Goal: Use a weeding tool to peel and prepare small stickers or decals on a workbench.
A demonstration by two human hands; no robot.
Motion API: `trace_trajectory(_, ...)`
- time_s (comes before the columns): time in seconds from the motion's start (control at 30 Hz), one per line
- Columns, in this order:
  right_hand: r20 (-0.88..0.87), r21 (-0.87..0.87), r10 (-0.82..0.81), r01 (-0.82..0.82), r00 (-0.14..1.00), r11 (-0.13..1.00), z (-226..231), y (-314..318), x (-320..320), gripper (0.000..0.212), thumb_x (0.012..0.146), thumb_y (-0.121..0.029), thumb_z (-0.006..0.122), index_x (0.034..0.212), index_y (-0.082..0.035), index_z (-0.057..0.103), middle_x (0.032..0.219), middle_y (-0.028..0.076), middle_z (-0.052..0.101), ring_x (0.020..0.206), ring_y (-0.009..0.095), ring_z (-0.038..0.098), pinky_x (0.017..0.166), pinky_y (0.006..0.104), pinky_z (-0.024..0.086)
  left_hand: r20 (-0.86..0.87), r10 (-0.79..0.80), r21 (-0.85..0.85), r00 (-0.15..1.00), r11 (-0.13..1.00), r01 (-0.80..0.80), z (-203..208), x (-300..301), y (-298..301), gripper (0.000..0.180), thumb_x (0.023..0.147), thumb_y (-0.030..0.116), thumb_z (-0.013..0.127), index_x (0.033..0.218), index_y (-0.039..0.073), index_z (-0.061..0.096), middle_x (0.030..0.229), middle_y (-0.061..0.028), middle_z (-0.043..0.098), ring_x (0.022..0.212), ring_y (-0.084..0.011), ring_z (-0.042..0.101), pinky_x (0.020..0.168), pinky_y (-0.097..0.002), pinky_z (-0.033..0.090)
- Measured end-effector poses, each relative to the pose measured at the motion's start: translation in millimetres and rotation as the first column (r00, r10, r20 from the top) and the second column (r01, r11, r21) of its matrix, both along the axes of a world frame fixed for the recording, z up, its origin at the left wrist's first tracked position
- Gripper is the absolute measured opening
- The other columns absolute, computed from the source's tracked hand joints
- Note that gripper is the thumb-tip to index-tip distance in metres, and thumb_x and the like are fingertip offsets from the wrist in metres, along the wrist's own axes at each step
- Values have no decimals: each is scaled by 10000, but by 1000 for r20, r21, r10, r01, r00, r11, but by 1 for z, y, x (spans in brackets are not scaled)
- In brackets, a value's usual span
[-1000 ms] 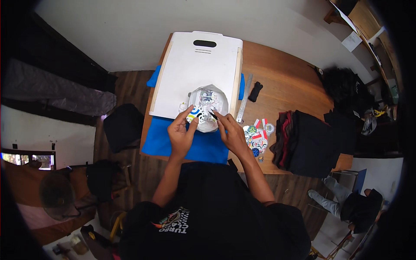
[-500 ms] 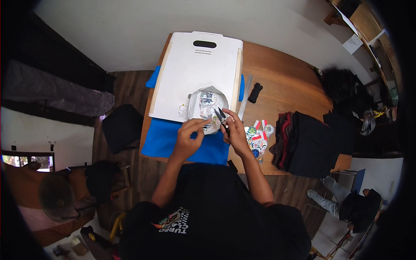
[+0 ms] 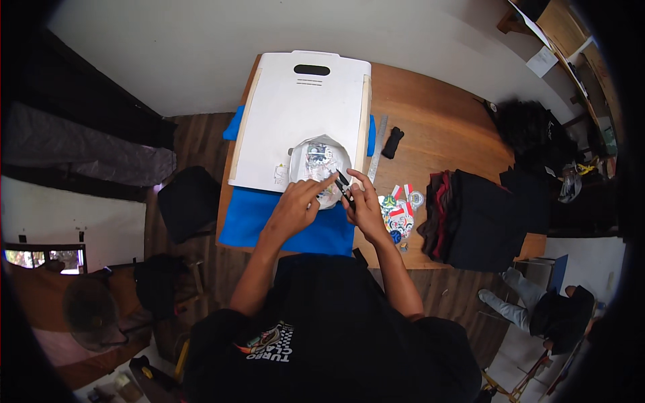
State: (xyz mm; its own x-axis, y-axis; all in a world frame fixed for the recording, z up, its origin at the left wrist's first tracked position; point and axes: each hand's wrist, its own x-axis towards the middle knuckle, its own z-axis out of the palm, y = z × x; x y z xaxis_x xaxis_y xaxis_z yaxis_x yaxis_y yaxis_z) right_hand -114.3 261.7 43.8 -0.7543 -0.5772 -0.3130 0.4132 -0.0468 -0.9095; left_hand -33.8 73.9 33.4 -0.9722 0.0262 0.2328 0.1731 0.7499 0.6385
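My right hand (image 3: 364,207) is closed around a pair of small black thread snips (image 3: 345,191), their blades pointing up and to the left. My left hand (image 3: 295,204) reaches in from the other side, its index finger by the blade tips and its fingers drawn together. Whatever it pinches is too small or hidden to make out. Under both hands is a white round-mouthed container (image 3: 344,156) with colourful printed pieces inside. It rests at the near edge of a white board (image 3: 282,111) with a dark handle slot.
Blue cloth (image 3: 269,225) lies under the board on the wooden table (image 3: 443,114). To the right are a metal ruler (image 3: 379,141), a black bundle (image 3: 393,142), loose colourful patches (image 3: 400,213) and folded dark clothes (image 3: 477,215). Another person (image 3: 561,316) is at the far right.
My left hand has moved up and right, its index finger now at the snips' blades. The snips stay in my right hand, and their blades look closer together. The view has shifted slightly.
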Motion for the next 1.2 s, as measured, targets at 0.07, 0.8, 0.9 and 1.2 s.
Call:
trace_trajectory(0.07, 5, -11, -3, 3, 1000, 1000, 1, -2, 1, 377, 1086, -255, 381, 1444, -144, 416, 723, 1, 496, 458, 35, 330, 418, 208, 266, 93, -15, 45, 996, 999, 11, 4, 1, 3, 705, 839, -78, 523, 1508, 123, 430, 912, -129, 623, 860, -281, 582, 843, -377, 453)
trace_trajectory(0.8, -15, -342, 19, -23, 1000, 939, -3, 1, 27, 290, 1066, -300, 366, 1116, -40, 485, 717, -4, 395, 593, 63, 302, 525, 225, 262, 53, 281, 867, 958, 463, -184, 41, 11, 22, 374, 932, -66, 613, 1304, -88, 580, 1145, -131, 658, 1024, -110, 605, 881, -233, 492)
trace_trajectory(0.9, -56, -333, 39, -55, 998, 941, 6, -1, 31, 283, 1074, -285, 362, 1120, -30, 476, 682, 2, 394, 582, 65, 324, 525, 232, 291, 48, 285, 859, 957, 478, -185, 43, 11, 22, 377, 929, -73, 609, 1305, -86, 581, 1149, -129, 658, 1034, -110, 602, 889, -237, 486)
trace_trajectory(1.2, -63, -355, 135, -149, 989, 923, 10, 2, 31, 317, 1091, -300, 361, 1058, -8, 480, 600, -19, 337, 481, 61, 270, 463, 223, 272, 44, 269, 868, 962, 467, -170, 47, 12, 23, 362, 923, -81, 611, 1285, -90, 593, 1140, -128, 659, 1037, -115, 605, 895, -240, 486)
